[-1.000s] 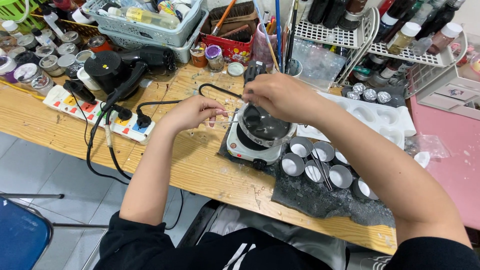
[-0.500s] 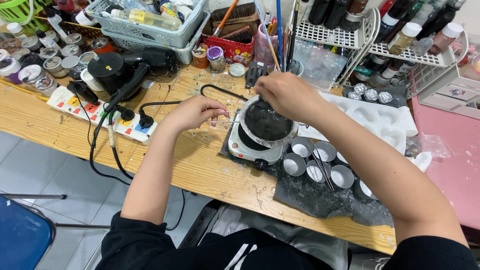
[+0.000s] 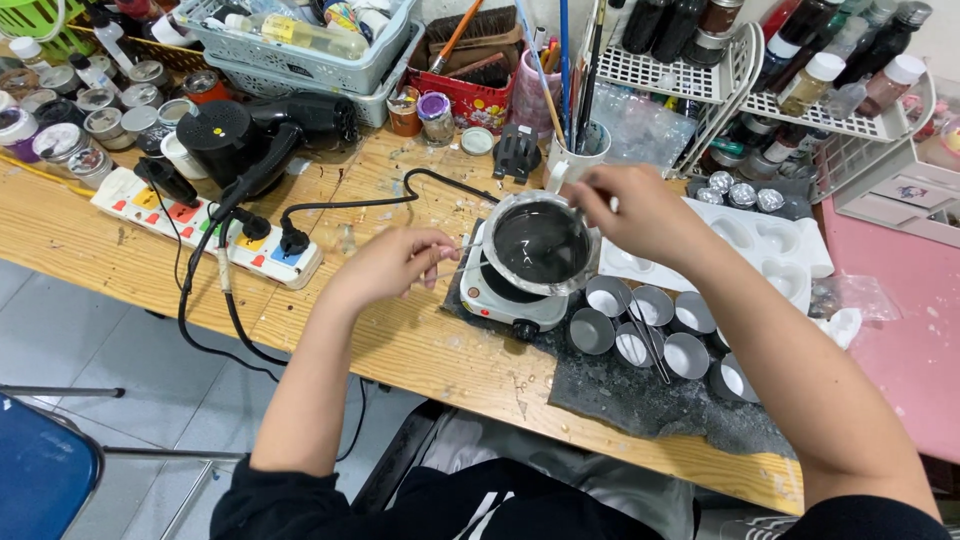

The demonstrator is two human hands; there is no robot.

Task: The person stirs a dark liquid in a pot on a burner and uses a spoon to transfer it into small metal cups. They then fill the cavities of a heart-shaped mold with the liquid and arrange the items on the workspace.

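Right hand [image 3: 640,210], fingers pinched on a thin stirrer, has drawn back to the melting pot's [image 3: 540,245] three-o'clock rim while the left hand [image 3: 395,265] pinches its wire handle [image 3: 455,250], suggesting stirring has paused.

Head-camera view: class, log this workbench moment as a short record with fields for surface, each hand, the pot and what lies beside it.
surface: wooden table
left hand: pinches a thin wire handle at the pot's left side
right hand: at the pot's far right rim, fingers pinched on something small that is hard to make out
pot: metal, holds dark liquid, sits on a small white hotplate
beside it: round metal cups on a dark mat
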